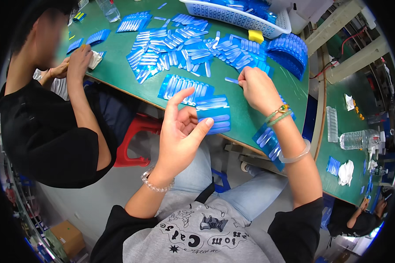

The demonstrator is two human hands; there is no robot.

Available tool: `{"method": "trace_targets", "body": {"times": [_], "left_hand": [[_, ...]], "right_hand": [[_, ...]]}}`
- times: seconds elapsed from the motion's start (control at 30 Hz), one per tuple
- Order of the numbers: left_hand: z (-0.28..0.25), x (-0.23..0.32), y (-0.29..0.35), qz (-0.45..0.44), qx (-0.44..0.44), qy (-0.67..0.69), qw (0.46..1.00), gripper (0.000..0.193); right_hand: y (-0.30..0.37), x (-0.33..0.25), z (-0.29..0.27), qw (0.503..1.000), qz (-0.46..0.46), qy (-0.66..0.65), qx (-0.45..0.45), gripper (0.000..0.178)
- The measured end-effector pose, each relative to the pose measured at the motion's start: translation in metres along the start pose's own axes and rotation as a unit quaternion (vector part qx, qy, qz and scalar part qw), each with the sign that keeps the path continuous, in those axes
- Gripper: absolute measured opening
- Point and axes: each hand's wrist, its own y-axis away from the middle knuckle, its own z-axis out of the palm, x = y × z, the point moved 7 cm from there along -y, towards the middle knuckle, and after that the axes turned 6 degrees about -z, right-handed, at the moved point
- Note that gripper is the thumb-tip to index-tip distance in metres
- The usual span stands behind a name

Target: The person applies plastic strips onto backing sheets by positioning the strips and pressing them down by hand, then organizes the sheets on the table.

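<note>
Between the thumb and fingers of my left hand is a blue sheet that carries several slim oblong strips, held up at the table's near edge. My right hand is pinched on one end of a single narrow blue strip, over the table to the right of the sheet. Another blue sheet of clear-looking strips lies flat just beyond my left fingers. Under my right forearm, more strip sheets lie along the table edge, partly hidden by the arm.
A loose pile of blue strip sheets covers the middle of the green table. Behind it stand a white basket, a yellow block and fanned sheets. At left, a co-worker handles a white cloth beside a red stool.
</note>
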Motion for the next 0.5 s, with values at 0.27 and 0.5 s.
{"method": "trace_targets", "body": {"times": [0.27, 0.5], "left_hand": [[0.000, -0.001, 0.001, 0.002, -0.006, -0.002, 1.000, 0.064], [0.006, -0.003, 0.000, 0.007, -0.023, -0.005, 1.000, 0.065]], "right_hand": [[0.001, 0.010, -0.002, 0.988, 0.038, -0.146, -0.037, 0.012], [0.009, 0.004, -0.004, 0.996, -0.022, -0.090, -0.008, 0.010]]}}
